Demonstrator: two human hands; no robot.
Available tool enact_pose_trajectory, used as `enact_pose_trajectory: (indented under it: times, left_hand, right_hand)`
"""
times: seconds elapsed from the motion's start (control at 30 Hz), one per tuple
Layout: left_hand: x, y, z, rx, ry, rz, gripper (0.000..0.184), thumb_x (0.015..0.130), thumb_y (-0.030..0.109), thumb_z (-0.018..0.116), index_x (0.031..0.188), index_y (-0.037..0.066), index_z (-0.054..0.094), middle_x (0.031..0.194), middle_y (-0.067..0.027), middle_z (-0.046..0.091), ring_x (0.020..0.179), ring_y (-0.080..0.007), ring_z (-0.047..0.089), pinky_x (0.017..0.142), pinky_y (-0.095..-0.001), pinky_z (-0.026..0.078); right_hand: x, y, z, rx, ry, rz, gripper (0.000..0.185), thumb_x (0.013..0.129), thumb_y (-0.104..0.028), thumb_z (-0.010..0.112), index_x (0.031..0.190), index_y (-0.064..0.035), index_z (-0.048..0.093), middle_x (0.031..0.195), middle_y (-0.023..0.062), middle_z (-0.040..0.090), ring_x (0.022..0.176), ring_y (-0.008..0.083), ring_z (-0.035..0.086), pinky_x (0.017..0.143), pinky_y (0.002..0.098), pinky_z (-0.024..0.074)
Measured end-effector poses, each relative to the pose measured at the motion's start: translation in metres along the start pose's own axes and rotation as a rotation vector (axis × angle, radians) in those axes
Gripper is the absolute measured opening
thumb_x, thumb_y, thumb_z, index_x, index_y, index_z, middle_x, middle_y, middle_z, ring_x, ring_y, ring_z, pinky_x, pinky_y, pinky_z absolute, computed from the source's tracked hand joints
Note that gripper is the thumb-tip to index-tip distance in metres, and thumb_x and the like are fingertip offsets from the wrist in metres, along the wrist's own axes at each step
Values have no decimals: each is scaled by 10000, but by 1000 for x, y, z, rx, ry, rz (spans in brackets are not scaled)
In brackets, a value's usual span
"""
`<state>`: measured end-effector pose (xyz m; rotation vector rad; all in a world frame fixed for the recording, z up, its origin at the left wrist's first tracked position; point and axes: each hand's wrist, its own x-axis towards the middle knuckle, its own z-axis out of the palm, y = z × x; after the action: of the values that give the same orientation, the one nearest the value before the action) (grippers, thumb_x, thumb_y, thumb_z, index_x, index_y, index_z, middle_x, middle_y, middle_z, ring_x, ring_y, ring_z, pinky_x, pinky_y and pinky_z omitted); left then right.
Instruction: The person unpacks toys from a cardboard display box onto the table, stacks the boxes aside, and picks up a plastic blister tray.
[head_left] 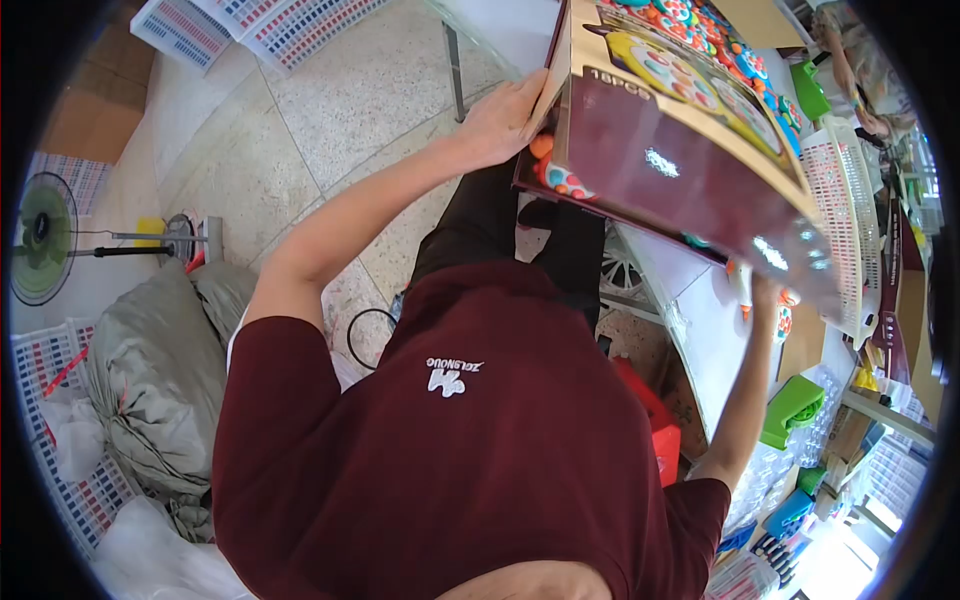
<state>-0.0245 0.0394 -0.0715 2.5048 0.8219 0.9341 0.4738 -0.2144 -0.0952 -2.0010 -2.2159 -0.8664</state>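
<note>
A large printed cardboard box [640,140], maroon and tan with "18PCS" and colourful round toys pictured on it, is held tilted above the white table. My left hand [505,118] grips its left edge, with the fingers partly behind the cardboard. A glossy maroon side panel or flap reaches to the right, its far end smeared by motion. Below that end is my right hand [765,290], largely covered by the panel, so its fingers cannot be made out. Orange, white and green spotted shapes show beside it and under the box's left corner.
A white table [700,325] is under the box. To the right stand a cream plastic basket [840,225] and a green plastic holder [793,410]; another person [855,70] is behind. At left are a fan [45,238] and grey sacks [165,385].
</note>
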Motion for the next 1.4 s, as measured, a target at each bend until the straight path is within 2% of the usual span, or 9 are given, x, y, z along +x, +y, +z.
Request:
enact_pose_trajectory:
  times: [0.23,0.37,0.6,0.67,0.8,0.83,0.9,1.13,1.4]
  left_hand:
    - [-31,37,-75,-451,-219,-385,500,868,298,476,1227,-50,476,1202,-215,542,1136,-300,513,973,-336,377]
    - [-32,72,-50,-607,51,-303,478,878,411,416,976,-35,556,819,-201,582,792,-297,560,733,-374,429]
    - [-67,69,-55,-790,77,-613,555,847,484,483,927,-45,633,792,-144,635,748,-223,588,687,-338,442]
    - [-69,87,-82,-759,-234,-625,489,874,432,529,1018,-24,632,889,-106,659,842,-174,602,764,-304,459]
    - [-78,109,-63,-1014,-274,-475,342,789,165,675,1043,-54,604,899,-105,658,804,-133,591,746,-276,470]
    - [-78,107,-60,-1025,-287,-469,342,789,165,675,1043,-54,604,899,-105,658,804,-133,591,746,-276,470]
    - [-76,100,-54,-998,-151,-395,302,738,204,694,829,-70,604,683,-118,612,633,-185,570,615,-312,448]
    - [-54,60,-20,-404,133,-40,292,742,222,686,773,-4,503,693,-182,530,665,-390,531,577,-406,433]
    - [-57,37,10,-6,205,-27,288,762,262,703,762,55,503,532,-103,520,483,-287,544,437,-356,423]
  right_hand:
    - [-4,-4,0,15,-23,194,343,821,-90,554,1141,29,528,1051,135,594,969,230,575,823,338,468]
    - [-5,-14,-6,10,-15,274,367,819,-115,566,1153,32,520,1040,135,595,974,231,573,825,335,468]
    - [14,-32,-98,107,-161,58,446,845,-194,583,1213,34,475,1017,128,593,915,222,577,787,297,476]
    - [23,-44,-142,1596,-218,1165,466,891,-277,544,1243,17,461,1169,111,547,1111,187,495,975,312,376]
    - [6,-61,-154,1811,-275,980,619,765,-157,714,1282,10,418,1181,89,528,1094,187,495,956,340,389]
    - [14,-77,-160,1828,-188,929,633,785,-166,701,1303,-13,370,1040,43,550,737,86,514,546,211,415]
    - [14,-75,-163,1927,-312,814,786,745,-110,715,1371,-8,249,1180,87,500,956,169,528,692,272,461]
    - [58,-88,-135,981,-356,676,249,790,-65,655,1007,29,579,906,42,608,827,116,549,744,263,437]
    - [53,-118,-99,948,-54,718,215,753,-118,727,873,22,617,762,33,635,672,74,529,614,232,430]
